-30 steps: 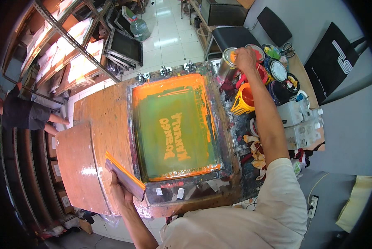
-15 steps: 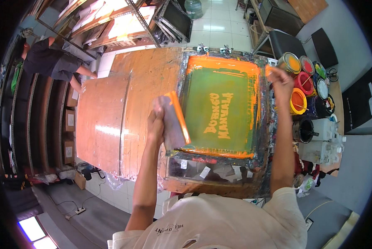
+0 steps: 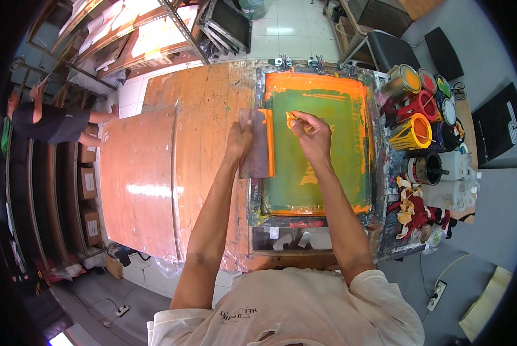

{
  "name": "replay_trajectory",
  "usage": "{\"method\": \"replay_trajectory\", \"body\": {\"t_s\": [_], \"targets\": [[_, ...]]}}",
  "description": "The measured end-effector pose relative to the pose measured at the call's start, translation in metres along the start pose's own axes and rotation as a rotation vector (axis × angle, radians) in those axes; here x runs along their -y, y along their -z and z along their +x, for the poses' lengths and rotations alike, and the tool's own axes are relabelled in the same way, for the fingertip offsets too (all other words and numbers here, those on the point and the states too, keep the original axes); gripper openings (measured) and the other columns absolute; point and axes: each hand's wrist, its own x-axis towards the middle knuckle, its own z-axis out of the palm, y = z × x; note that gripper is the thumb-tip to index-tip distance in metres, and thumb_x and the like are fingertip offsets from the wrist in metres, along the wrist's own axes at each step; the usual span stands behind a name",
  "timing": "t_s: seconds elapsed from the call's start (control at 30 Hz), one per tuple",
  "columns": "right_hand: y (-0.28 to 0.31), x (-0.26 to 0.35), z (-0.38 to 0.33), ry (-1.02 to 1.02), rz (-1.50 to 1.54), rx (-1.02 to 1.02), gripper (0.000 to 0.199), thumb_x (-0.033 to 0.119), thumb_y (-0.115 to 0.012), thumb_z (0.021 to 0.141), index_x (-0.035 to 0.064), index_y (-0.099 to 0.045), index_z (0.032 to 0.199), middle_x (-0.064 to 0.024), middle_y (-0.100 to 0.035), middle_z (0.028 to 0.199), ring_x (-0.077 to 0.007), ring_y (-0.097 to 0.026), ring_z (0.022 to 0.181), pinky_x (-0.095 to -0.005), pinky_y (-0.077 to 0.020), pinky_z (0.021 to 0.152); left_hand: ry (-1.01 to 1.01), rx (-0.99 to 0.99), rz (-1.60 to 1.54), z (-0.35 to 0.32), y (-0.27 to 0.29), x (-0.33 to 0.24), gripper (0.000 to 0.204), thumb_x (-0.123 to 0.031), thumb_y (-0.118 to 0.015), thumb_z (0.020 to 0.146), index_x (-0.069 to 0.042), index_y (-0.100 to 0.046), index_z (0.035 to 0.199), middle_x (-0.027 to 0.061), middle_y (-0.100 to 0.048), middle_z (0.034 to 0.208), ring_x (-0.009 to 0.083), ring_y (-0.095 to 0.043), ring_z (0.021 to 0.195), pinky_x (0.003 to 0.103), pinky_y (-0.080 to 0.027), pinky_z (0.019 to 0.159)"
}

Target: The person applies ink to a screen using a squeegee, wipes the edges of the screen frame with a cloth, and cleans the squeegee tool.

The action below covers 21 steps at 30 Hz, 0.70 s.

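A: Which element is largest?

B: The wooden worktable (image 3: 203,86), spanning the middle of the view. On its right-hand part lies the printing screen (image 3: 287,167), its mesh green, with orange ink along the upper and right margins; pale lettering is partly hidden by the right forearm.

A: And next in size?

B: The squeegee (image 3: 255,153), a flat greyish-purple board with an orange strip along its right edge. It overlaps the screen's left border in this view; contact between the two cannot be told.

A: How are the hands disposed?

B: The left hand (image 3: 240,138) grips the squeegee by its left side. The right hand (image 3: 315,137), above the mesh, is drawn narrow, thumb and fingers pinched together.

A: The smaller items?

B: A yellow tub (image 3: 400,136) stands right of the screen, near a metal can (image 3: 398,82). Smallest is an orange piece (image 3: 290,120) between the right fingertips; its kind is unclear.
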Motion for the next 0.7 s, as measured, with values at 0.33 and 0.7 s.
{"method": "replay_trajectory", "body": {"t_s": [0.33, 0.7], "targets": [[0.014, -0.003, -0.014, -0.508, 0.833, 0.186, 0.04, 0.012, -0.067, 0.09, 0.0125, -0.06, 0.129, 0.002, -0.066, 0.104, -0.0086, -0.06, 0.092, -0.0265, -0.0464, 0.072, 0.204, 0.14, -0.73, -0.074, 0.06, -0.011, 0.046, -0.037, -0.043, 0.106, 0.004, -0.051, 0.125, 0.0178, -0.063, 0.114, 0.0237, -0.063, 0.105, 0.039, -0.051, 0.092], [-0.075, 0.024, -0.101, -0.084, 0.278, 0.486, 0.025, 0.008, -0.07, 0.09, 0.0044, -0.071, 0.114, -0.0046, -0.071, 0.104, -0.0089, -0.062, 0.09, -0.0237, -0.0469, 0.072, 0.267, -0.418, -1.278, -0.316, 0.155, 0.075, 0.047, -0.039, -0.043, 0.106, 0.001, -0.054, 0.127, 0.0099, -0.066, 0.109, 0.0183, -0.066, 0.091, 0.035, -0.055, 0.085]]}}
